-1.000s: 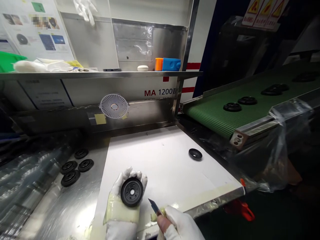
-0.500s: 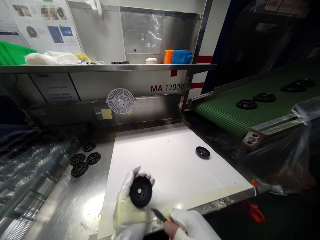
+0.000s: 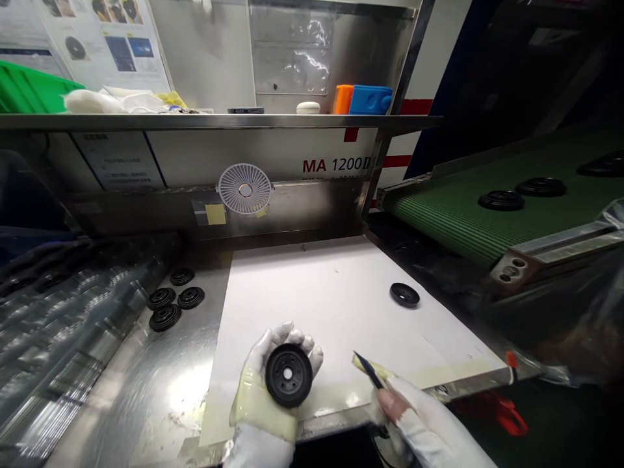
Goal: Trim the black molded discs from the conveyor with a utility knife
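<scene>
My left hand [image 3: 273, 383], in a white glove wrapped with pale yellow tape, is shut on a round black moulded part [image 3: 288, 375] with a central hole and smaller holes around it. My right hand [image 3: 414, 416] grips a small knife [image 3: 369, 370] with a dark pointed blade and a taped handle. The blade is apart from the round part, to its right. Both hands are above the near edge of a white sheet [image 3: 316, 292]. Farther off on that sheet lies a black cup-shaped disc [image 3: 404, 294].
Several black round parts [image 3: 164, 317] lie on the steel bench [image 3: 141, 390] to the left. Crumpled clear plastic [image 3: 82, 305] is beyond them. On the right, a green conveyor belt [image 3: 453, 221] carries several black parts [image 3: 501, 200]. A steel shelf [image 3: 219, 121] and small fan [image 3: 245, 189] are ahead.
My right hand has moved up and to the right, lifting the knife away from the round part. My left hand has turned that part, and the whole scene has shifted right in view.
</scene>
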`<control>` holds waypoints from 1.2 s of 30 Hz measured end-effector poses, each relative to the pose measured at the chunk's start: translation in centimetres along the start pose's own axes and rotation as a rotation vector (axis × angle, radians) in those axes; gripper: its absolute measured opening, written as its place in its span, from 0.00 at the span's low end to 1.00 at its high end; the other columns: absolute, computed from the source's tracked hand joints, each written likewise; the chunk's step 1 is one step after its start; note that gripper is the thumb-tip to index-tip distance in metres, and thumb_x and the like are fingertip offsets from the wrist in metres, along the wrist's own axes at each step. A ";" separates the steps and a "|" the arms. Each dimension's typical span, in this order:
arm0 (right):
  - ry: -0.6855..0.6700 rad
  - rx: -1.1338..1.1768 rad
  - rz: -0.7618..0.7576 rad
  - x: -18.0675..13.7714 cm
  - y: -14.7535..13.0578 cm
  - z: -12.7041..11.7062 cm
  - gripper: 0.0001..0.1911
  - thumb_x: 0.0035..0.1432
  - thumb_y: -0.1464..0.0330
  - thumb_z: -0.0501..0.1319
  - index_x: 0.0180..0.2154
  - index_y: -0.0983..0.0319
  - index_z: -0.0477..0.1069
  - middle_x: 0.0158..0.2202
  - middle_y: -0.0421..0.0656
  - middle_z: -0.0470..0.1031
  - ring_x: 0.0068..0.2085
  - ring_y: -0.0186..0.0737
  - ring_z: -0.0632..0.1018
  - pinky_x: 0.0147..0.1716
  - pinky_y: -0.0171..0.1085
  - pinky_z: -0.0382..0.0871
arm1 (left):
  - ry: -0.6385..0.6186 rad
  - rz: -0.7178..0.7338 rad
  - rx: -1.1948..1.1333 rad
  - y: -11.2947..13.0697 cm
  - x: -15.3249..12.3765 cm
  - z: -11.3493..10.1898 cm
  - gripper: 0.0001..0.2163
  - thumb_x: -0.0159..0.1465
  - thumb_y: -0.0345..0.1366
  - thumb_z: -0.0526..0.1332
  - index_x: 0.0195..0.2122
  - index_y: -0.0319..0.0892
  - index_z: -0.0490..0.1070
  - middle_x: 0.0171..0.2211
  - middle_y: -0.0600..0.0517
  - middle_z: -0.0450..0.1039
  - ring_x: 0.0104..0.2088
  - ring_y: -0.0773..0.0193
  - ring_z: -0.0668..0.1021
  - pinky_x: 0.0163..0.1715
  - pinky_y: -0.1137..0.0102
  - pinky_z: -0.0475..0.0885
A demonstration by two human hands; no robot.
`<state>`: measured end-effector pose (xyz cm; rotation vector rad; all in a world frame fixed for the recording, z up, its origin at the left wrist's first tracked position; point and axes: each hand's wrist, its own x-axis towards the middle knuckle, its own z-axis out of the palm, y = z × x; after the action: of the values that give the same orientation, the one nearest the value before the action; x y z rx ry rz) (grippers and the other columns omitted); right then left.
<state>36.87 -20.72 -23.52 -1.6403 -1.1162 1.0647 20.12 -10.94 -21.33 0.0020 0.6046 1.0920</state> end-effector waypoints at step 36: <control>-0.140 0.651 0.055 0.9 -3.6 5.7 0.15 0.45 0.60 0.67 0.29 0.65 0.71 0.23 0.41 0.72 0.27 0.37 0.74 0.31 0.38 0.70 | -0.060 -0.214 0.415 0.0 -1.4 -4.5 0.23 0.57 0.51 0.54 0.42 0.34 0.68 0.24 0.42 0.73 0.24 0.56 0.76 0.20 0.68 0.70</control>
<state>30.91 -18.01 -21.74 -1.0929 -0.6986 1.4133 17.60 -13.38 -24.45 0.3218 0.7505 0.7433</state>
